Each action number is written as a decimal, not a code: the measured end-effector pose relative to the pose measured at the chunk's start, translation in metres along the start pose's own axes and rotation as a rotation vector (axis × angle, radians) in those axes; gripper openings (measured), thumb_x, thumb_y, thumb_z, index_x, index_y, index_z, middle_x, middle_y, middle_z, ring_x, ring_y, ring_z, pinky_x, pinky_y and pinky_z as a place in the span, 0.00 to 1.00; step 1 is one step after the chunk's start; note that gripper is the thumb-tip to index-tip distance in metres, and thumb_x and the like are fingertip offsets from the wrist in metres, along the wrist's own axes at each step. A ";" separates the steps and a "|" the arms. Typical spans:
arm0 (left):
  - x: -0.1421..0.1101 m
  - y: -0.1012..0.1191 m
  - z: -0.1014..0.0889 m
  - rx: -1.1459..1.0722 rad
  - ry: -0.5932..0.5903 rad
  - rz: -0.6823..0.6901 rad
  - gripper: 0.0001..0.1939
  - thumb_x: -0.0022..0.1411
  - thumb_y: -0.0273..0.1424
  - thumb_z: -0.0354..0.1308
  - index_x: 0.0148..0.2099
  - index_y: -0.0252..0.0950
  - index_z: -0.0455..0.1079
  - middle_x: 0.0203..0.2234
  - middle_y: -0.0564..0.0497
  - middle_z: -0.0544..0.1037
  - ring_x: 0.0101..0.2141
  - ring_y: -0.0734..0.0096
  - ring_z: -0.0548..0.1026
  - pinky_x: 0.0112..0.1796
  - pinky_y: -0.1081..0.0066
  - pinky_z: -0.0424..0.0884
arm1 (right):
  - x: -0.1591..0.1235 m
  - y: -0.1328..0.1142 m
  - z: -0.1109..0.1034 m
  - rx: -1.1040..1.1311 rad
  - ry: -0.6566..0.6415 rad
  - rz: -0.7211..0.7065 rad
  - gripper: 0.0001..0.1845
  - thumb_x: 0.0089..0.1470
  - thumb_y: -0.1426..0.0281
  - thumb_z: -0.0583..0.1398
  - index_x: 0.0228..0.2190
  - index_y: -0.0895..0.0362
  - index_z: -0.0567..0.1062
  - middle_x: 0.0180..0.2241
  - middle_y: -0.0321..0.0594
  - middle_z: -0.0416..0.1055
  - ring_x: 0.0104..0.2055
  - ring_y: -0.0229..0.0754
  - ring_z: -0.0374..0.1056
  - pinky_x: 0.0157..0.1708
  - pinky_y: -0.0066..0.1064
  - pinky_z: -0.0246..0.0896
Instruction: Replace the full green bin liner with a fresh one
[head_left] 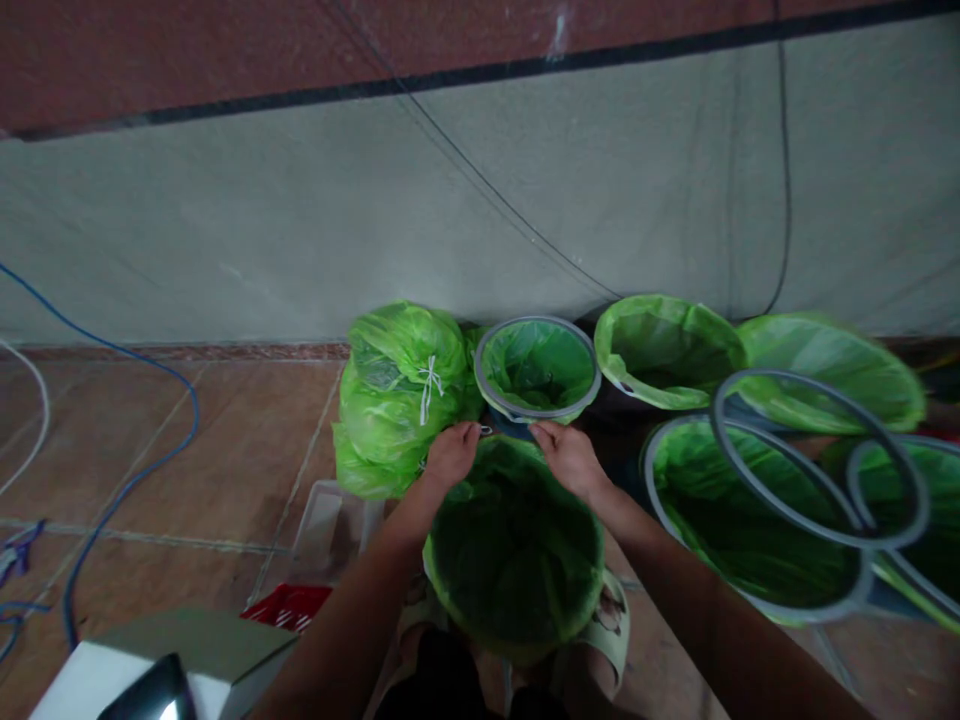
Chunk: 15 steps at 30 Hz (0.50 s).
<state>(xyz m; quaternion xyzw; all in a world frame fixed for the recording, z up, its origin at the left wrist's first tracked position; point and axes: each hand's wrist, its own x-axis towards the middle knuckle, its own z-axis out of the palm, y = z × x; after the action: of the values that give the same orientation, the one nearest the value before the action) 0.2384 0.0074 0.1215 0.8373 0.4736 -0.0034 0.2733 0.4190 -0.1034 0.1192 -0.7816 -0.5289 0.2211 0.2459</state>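
A bin lined with a green trash bag [517, 560] stands between my feet, its dark inside facing up. My left hand [453, 455] is closed on the far left edge of this bag, and a small whitish loop shows at its fingertips. At the far right edge my right hand [568, 458] pinches the bag as well, fingers pressed together. Just beyond my hands is another lined bin with a grey ring [592, 375] around its top. Left of it, full green bags [397, 400] are piled against the wall, one tied with a white string [429, 385].
On the right, several lined bins crowd together, and a loose grey ring [720, 420] lies across them. A clear plastic tray [322, 520], a red basket [289, 605] and a white box [97, 680] sit at left. A blue hose [135, 480] crosses the tiles. The grey wall [300, 220] runs behind.
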 end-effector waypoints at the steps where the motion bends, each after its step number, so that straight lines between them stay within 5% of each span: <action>1: 0.001 0.001 0.002 0.009 0.003 -0.013 0.23 0.70 0.38 0.38 0.45 0.35 0.74 0.41 0.44 0.80 0.41 0.65 0.77 0.45 0.67 0.69 | 0.010 -0.002 0.004 -0.010 -0.062 -0.009 0.22 0.63 0.61 0.47 0.33 0.55 0.77 0.33 0.43 0.77 0.36 0.45 0.72 0.40 0.34 0.64; 4: 0.001 0.001 0.008 0.023 -0.003 -0.024 0.24 0.70 0.38 0.39 0.41 0.34 0.76 0.36 0.43 0.80 0.37 0.63 0.78 0.42 0.66 0.70 | 0.019 0.000 0.019 -0.027 -0.158 -0.052 0.20 0.62 0.62 0.49 0.30 0.55 0.77 0.31 0.42 0.77 0.35 0.44 0.72 0.40 0.33 0.64; 10: -0.015 -0.008 0.013 0.038 -0.043 0.105 0.15 0.66 0.38 0.50 0.48 0.42 0.73 0.42 0.51 0.80 0.43 0.67 0.76 0.46 0.71 0.68 | 0.004 0.019 0.025 0.026 -0.220 -0.222 0.16 0.59 0.69 0.53 0.46 0.54 0.75 0.44 0.42 0.76 0.46 0.45 0.71 0.47 0.34 0.63; 15: -0.022 -0.005 0.014 0.213 -0.068 0.108 0.14 0.65 0.33 0.49 0.51 0.40 0.70 0.43 0.47 0.78 0.44 0.63 0.76 0.46 0.66 0.69 | 0.003 0.019 0.021 -0.041 -0.232 -0.193 0.15 0.57 0.71 0.53 0.42 0.57 0.76 0.40 0.45 0.77 0.44 0.46 0.72 0.46 0.33 0.63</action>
<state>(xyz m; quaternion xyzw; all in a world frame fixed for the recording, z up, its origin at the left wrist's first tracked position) 0.2263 -0.0143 0.1134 0.8851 0.4155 -0.0671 0.1986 0.4205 -0.1038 0.0905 -0.7013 -0.6308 0.2744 0.1872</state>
